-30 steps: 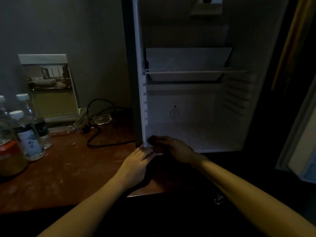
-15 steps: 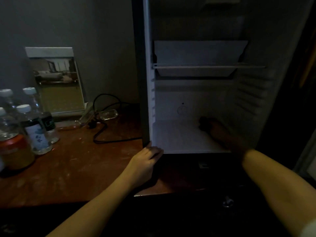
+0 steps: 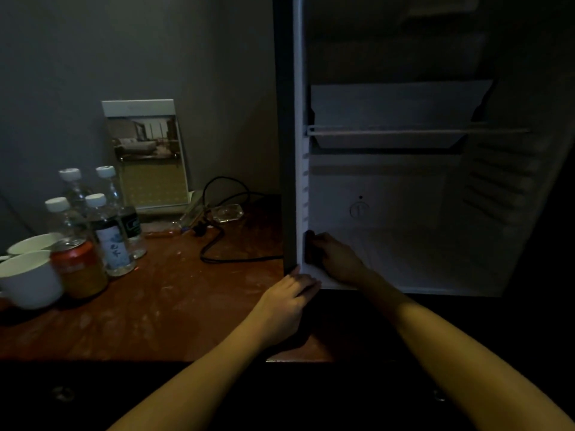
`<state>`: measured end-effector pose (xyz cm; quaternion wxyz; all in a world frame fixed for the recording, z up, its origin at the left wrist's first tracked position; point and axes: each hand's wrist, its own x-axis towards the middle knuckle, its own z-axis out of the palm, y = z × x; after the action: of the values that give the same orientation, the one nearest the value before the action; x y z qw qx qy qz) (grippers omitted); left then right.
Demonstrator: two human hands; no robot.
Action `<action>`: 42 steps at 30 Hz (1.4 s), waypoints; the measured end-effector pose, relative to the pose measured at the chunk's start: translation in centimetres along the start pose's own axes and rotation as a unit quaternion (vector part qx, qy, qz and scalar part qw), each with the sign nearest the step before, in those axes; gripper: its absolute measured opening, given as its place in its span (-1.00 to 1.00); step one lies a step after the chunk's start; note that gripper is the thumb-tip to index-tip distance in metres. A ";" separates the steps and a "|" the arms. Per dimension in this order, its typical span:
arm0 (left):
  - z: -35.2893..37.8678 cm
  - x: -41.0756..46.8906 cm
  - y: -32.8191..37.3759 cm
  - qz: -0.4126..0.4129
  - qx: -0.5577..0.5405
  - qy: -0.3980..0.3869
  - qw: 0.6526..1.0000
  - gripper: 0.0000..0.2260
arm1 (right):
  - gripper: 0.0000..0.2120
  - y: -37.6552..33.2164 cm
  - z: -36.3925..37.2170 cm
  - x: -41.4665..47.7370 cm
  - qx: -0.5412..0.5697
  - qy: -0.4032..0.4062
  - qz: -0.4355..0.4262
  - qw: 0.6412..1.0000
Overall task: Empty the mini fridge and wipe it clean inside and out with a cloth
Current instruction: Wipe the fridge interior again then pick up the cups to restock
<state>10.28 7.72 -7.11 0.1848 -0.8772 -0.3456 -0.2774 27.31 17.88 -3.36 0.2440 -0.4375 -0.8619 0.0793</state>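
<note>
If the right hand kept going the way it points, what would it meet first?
The right hand, holding a dark cloth, points left at the mini fridge's left inner wall. The cloth seems to touch it, though dim light hides depth.

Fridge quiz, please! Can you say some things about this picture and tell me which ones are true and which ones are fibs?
1. The fridge is open and its shelf is bare. True.
2. The right hand holds a dark cloth at the fridge's right wall. False: at the left wall.
3. The left hand touches the fridge's bottom left corner. True.
4. The can stands inside the fridge. False: it is on the table, by the cups.
5. Four bottles stand on the table. True.
</note>
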 end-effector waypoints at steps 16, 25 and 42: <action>-4.7 1.1 1.7 -0.319 -0.121 0.151 0.928 -0.08 | -0.32 -12.8 5.0 -4.1 0.310 0.302 0.156 0.888; -7.6 0.6 -1.8 -0.286 -0.079 0.162 0.941 -0.09 | -0.30 -12.4 -2.2 1.0 0.157 0.393 -0.075 0.903; -7.9 4.5 0.8 -0.253 -0.172 0.186 0.934 -0.18 | -0.34 -8.4 3.2 -4.8 0.239 0.227 -0.035 0.943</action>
<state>10.74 5.41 1.69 0.0156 -0.7120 -0.4622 -0.5283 22.16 9.24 -4.91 0.5334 -0.3422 -0.7540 0.1728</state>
